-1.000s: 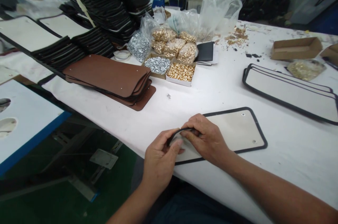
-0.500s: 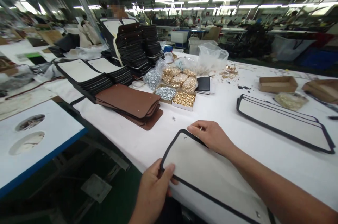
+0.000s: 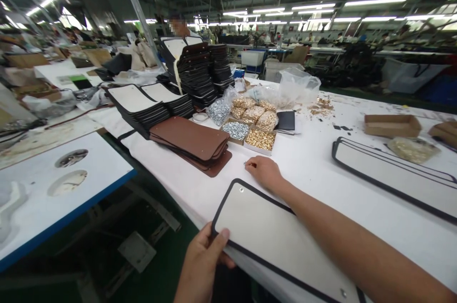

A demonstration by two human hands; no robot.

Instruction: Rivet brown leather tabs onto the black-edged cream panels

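Observation:
My left hand (image 3: 203, 260) grips the near left corner of a grey panel with black edging (image 3: 271, 231), thumb on top and fingers underneath. The panel lies at the table's front edge, with a silver metal fitting (image 3: 242, 190) in its far left corner and another (image 3: 343, 293) at its near right. Past the panel's far edge, my right hand (image 3: 264, 172) has its fingertips pinched together at the table surface. Small silver metal pieces (image 3: 245, 163) show right at those fingertips. Beyond that hand stand a box of silver fittings (image 3: 234, 130) and a box of gold fittings (image 3: 260, 139).
Brown panels (image 3: 193, 136) are stacked to the left, beside black-edged stacks (image 3: 139, 108). More edged panels (image 3: 392, 170) lie right, near a cardboard box (image 3: 392, 125). Bags of gold fittings (image 3: 253, 112) sit behind the boxes. A person (image 3: 180, 27) is behind tall stacks.
My right hand has left the panel's far edge and reached forward and left to the loose silver pieces. My left hand keeps its hold on the panel. The camera view has turned left.

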